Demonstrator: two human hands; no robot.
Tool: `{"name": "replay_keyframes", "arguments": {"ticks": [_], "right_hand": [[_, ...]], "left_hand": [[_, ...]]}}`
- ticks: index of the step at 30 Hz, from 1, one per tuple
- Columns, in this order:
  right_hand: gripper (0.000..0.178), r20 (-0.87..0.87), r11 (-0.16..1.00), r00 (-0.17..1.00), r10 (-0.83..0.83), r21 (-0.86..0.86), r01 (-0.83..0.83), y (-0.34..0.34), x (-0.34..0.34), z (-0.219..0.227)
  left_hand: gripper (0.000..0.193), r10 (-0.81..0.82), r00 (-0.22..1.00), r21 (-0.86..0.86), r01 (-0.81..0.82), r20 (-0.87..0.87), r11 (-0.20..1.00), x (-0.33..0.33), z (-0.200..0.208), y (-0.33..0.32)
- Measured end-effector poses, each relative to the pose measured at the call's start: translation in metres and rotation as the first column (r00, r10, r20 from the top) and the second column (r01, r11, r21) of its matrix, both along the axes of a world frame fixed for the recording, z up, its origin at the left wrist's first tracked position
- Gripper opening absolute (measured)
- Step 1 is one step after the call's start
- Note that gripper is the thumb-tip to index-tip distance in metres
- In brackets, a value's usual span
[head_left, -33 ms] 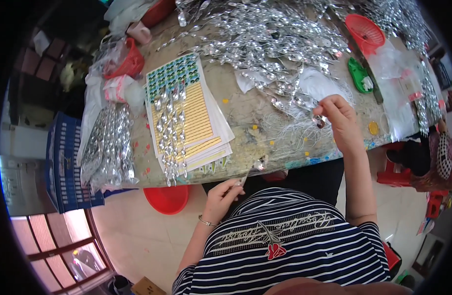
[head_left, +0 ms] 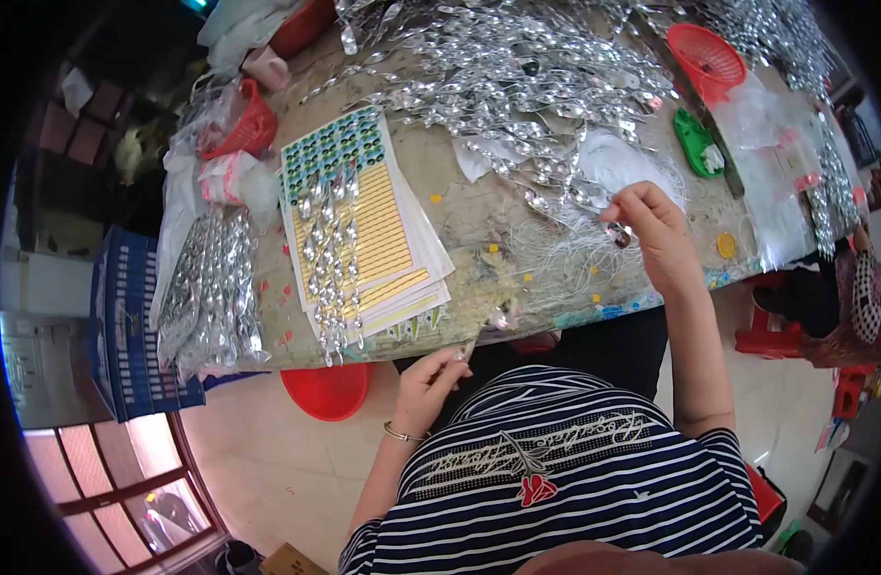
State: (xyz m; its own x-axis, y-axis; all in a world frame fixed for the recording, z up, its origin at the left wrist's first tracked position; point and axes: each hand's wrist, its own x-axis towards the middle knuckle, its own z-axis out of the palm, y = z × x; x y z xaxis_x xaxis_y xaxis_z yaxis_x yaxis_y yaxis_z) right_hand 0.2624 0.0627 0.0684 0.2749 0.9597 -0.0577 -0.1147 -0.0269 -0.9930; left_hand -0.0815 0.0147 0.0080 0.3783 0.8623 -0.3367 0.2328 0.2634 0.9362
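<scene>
My right hand [head_left: 661,235] is raised over the table's near right part, its thumb and fingertips pinched on a shiny silver twisted strip [head_left: 616,236]. Below the table's front edge, my left hand [head_left: 429,381] is closed, pinching a small pale, shiny piece [head_left: 466,353] that is mostly hidden by the fingers. A heap of silver twisted strips [head_left: 517,91] covers the far middle of the table. Beyond my right hand lies a bundle of white thread [head_left: 613,163], with loose strands [head_left: 565,249] spread nearer. Sticker sheets [head_left: 388,220] are stacked to the left, several silver spirals [head_left: 330,259] lying over them.
Silver spirals in clear bags [head_left: 215,287] hang over the left edge. A red basket [head_left: 252,123] stands at the far left; a red colander [head_left: 706,59] and green dish [head_left: 695,142] at the right. A red basin [head_left: 327,391] and blue crate [head_left: 129,321] are beside the table.
</scene>
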Motion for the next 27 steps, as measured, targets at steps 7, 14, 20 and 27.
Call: {"name": "replay_keyframes", "arguments": {"ticks": [7,14,20,27], "right_hand": [[0.018,-0.073,0.998,0.996,-0.056,-0.018,0.055,0.004,0.007,0.001],[0.016,0.132,0.985,0.977,0.166,-0.059,-0.16,0.014,-0.015,-0.001],[0.018,0.135,0.962,0.953,0.272,-0.062,-0.266,0.052,-0.051,-0.005],[0.025,0.21,0.977,0.956,0.205,-0.096,-0.189,0.056,-0.03,-0.01]], "left_hand": [[0.018,0.078,0.995,0.152,-0.068,-0.058,0.986,-0.005,0.004,0.01],[0.018,0.091,0.991,0.186,-0.071,-0.101,0.98,-0.005,0.002,0.013],[0.027,0.273,0.955,0.514,-0.178,-0.114,0.839,0.0,0.008,0.058],[0.03,0.468,0.846,0.671,-0.193,-0.256,0.716,-0.07,-0.011,0.148]]}}
